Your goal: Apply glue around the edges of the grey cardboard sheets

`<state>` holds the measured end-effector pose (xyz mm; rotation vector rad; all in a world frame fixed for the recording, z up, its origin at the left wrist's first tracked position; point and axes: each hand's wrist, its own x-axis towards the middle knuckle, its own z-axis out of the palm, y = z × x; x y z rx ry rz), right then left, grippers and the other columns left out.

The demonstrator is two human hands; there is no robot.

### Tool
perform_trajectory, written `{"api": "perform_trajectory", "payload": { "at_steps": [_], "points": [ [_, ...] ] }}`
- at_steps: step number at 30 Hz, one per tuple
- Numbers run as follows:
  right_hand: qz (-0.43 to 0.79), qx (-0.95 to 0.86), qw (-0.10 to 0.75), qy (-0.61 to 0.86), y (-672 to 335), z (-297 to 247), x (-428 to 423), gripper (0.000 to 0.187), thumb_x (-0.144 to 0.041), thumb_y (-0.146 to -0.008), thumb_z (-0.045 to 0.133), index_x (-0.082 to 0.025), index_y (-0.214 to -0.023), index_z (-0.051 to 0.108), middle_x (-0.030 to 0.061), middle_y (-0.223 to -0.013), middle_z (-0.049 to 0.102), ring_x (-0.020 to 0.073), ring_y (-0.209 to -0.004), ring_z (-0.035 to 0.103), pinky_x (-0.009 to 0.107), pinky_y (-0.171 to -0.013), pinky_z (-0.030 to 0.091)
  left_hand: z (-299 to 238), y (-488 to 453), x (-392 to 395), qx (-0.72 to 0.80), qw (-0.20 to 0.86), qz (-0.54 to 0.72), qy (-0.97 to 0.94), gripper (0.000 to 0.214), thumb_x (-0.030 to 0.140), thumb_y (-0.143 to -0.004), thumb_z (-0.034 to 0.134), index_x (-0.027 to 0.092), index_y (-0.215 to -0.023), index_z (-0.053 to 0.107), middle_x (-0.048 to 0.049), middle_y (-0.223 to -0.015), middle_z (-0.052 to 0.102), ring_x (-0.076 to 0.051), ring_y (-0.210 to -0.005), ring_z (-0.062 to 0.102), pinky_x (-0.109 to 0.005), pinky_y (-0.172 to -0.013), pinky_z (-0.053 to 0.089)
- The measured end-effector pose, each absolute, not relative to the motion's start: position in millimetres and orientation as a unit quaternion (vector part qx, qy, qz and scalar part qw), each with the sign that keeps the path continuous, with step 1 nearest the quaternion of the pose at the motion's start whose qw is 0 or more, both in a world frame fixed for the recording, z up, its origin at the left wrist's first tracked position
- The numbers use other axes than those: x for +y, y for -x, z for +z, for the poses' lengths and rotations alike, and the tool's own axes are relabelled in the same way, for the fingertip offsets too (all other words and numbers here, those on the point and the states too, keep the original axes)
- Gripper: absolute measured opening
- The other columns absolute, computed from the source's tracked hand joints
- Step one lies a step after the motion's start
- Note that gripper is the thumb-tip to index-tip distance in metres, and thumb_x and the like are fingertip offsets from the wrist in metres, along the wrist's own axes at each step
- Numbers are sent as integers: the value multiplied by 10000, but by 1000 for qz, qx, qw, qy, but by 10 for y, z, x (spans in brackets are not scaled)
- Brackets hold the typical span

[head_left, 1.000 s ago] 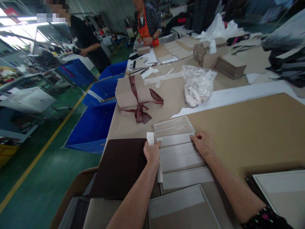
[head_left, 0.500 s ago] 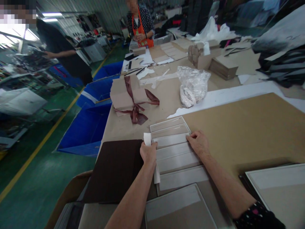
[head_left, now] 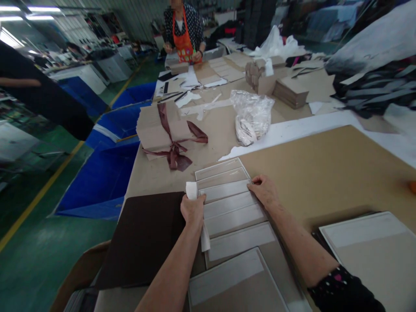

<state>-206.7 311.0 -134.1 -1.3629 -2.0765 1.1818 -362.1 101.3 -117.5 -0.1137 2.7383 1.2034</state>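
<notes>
On the near surface (head_left: 139, 180), the third-farthest plastic-faced panel (head_left: 225, 190) is still held, its left edge clamped by the left hand (head_left: 193, 210), its right edge pinched by the right hand (head_left: 264, 190); no advance is seen.

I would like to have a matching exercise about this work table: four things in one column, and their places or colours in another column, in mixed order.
Things
1. Left hand
2. Right hand
3. Ribbon
4. Co-worker's apron

Places or colours
A. orange
B. at the right edge of the overlapping panels
C. dark red, tied around a beige bundle
D. at the panels' left edge

Pairs: 1-D, 2-B, 3-C, 4-A
</notes>
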Motion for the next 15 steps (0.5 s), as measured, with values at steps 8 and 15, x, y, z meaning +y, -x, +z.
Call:
{"api": "perform_trajectory", "payload": {
  "at_steps": [8, 15],
  "points": [
    [395, -761, 159, 489, 2151, -1223, 3107, 359, -546, -650, 696, -214, -648, 562, 32, -691, 613, 190, -637, 534, 300, -567, 369, -1157, 3632, 1009, 913, 76, 399, 36, 352, 307, -588, 820, 151, -860, 661, -84, -824, 727, -248, -759, 699, -334, -693, 523],
    [360, -774, 158, 496, 2245, -1242, 3115, 321, -443, -602, 759, -216, -640, 536, 35, -747, 593, 198, -695, 527, 314, -623, 367, -1151, 3643, 1027, 907, 97, 407, 43, 263, 376, -834, 710, 141, -936, 653, -41, -876, 700, -173, -777, 673, -347, -748, 546]
  ]
}}
